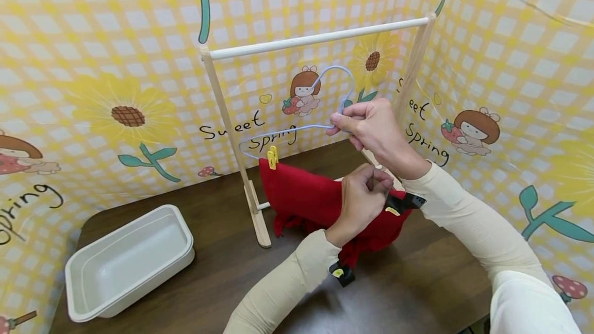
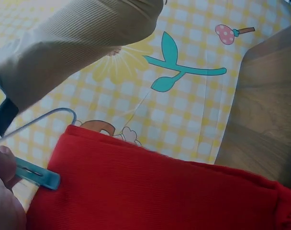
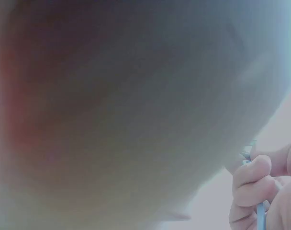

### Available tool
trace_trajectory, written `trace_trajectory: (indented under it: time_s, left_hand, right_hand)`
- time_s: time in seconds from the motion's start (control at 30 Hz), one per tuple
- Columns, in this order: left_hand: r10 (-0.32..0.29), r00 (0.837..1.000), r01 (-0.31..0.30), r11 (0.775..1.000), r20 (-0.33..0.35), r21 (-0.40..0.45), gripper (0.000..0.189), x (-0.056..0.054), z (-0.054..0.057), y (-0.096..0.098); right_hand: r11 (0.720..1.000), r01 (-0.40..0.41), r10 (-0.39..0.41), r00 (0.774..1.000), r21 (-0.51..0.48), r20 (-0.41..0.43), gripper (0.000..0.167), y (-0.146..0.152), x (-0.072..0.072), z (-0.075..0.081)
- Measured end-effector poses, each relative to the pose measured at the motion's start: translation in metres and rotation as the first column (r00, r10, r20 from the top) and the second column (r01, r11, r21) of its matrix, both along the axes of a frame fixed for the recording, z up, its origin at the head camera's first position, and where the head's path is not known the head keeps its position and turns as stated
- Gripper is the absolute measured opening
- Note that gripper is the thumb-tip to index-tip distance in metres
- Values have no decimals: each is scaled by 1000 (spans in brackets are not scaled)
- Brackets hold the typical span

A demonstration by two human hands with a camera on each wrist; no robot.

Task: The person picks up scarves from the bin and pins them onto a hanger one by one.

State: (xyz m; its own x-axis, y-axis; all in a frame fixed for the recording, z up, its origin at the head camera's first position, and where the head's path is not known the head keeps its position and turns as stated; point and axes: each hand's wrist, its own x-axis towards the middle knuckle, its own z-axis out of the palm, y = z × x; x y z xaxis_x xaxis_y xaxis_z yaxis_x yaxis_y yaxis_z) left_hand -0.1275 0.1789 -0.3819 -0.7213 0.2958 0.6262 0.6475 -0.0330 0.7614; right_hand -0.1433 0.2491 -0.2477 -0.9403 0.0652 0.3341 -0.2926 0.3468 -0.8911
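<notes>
My right hand point(image 1: 378, 128) pinches a light-blue wire clothes hanger point(image 1: 334, 67) at the base of its hook. Over the hanger's lower bar hangs a red scarf point(image 1: 306, 187), folded, with fringe at its lower ends. A yellow clothespin point(image 1: 273, 157) clips the scarf's left corner to the hanger. At the other end, my left hand point(image 1: 362, 197) pinches a teal clothespin point(image 2: 38, 173), whose tip sits on the scarf's edge in the left wrist view. A blurred sleeve covers most of the right wrist view, with the right hand point(image 3: 255, 191) at its lower right.
Behind the scarf stands a wooden rack point(image 1: 217, 102) with a white top rail point(image 1: 320, 38). An off-white plastic basin point(image 1: 178, 256) rests on the brown table point(image 1: 209, 293) at left. Yellow checked cloth walls point(image 1: 116, 55) enclose the table's back and sides.
</notes>
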Motion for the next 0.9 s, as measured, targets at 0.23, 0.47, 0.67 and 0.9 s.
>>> trace_trajectory:
  time_s: [0.23,0.47,0.67,0.9]
  left_hand:
    - [63,998,-63,997,16,-35,9,1,-1,-4]
    - [27,997,-21,996,68,-86,8,4,3,-8]
    - [-72,994,82,987,77,-135,12,2,3,-16]
    - [-200,979,202,977,42,-70,24,-3,1,-29]
  right_hand:
    - [1000,7,-7,1000,25,-10,24,-2,-3,-2]
    - [999,6,-6,1000,43,-1,25,-2,-8,-9]
    - [998,2,-2,1000,60,3,26,0,-10,-13]
    - [997,14,-13,1000,74,-3,26,3,-13,-13]
